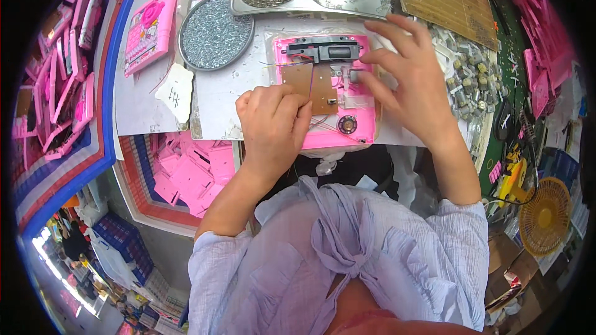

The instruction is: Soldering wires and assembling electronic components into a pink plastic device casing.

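Pink casing on the counter, between the hands. Left hand curled at the brown board, grip hidden; right hand open, nearer the black module, long axis left–right.

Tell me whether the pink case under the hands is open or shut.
Open: the pink case shows its inside, with the brown board and the round speaker lying uncovered.
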A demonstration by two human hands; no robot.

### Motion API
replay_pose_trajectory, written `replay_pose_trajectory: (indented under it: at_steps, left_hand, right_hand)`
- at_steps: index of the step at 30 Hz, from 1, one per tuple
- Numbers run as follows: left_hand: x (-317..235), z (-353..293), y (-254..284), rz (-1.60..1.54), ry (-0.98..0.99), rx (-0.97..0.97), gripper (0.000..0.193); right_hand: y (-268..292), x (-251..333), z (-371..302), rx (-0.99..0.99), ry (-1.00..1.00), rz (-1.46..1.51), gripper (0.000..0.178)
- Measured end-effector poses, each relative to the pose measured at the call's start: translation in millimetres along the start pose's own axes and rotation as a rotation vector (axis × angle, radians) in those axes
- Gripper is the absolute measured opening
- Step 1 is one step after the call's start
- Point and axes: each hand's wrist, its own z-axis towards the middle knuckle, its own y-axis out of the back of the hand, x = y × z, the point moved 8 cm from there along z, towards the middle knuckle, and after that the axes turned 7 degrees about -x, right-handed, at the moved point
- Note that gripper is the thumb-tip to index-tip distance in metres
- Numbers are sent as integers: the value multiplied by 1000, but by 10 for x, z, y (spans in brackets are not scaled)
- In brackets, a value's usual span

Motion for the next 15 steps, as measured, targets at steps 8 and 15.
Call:
replay_pose_trajectory:
  at_steps: [8,15]
  left_hand:
    - [43,-35,7,6,70,-51,19]
    - [164,-61,36,-129,133,-100,19]
  right_hand:
    - [-783,551,639,-41,215,62,16]
    - [-805,652,617,8,326,115,14]
